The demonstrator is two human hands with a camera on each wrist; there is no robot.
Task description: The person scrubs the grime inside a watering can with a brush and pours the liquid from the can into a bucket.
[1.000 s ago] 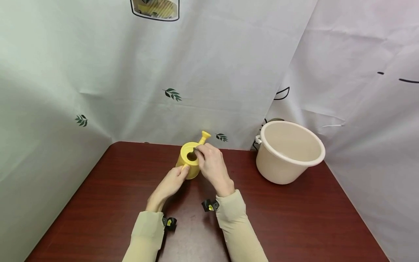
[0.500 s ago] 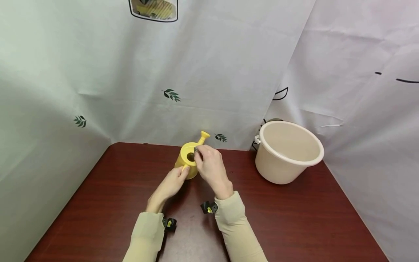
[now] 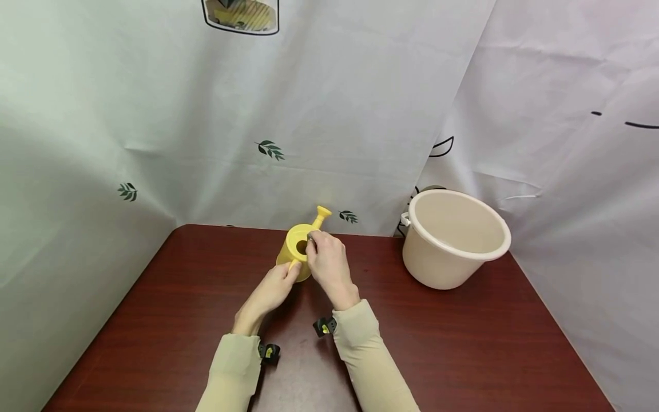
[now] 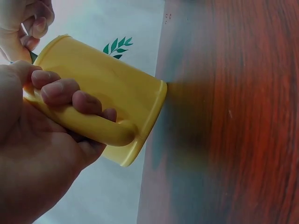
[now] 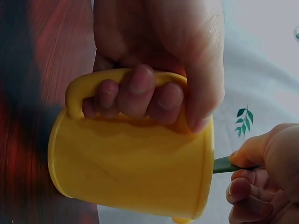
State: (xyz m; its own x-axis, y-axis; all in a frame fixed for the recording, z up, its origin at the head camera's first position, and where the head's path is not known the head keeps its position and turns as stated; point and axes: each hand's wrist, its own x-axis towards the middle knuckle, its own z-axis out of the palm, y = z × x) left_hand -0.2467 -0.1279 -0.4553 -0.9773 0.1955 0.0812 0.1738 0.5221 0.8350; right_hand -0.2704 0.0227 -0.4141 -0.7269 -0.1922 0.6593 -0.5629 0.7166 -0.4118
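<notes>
A small yellow watering can, with its spout pointing toward the back wall, is tilted close over the table. My left hand grips its handle, the fingers curled through the loop. At the can's round top opening, my right hand pinches a thin, flat, dark green handle between thumb and fingers. The rest of that green-handled tool goes down inside the can and is hidden. In the left wrist view, the fingers of the right hand show just beyond the can's rim.
A large cream bucket stands at the back right of the dark red-brown wooden table. White sheeting with leaf prints hangs behind the table and along both sides.
My right hand and forearm have shifted slightly left and turned a little at the can's opening. The left hand keeps its grip, and the can stays almost in the same place.
</notes>
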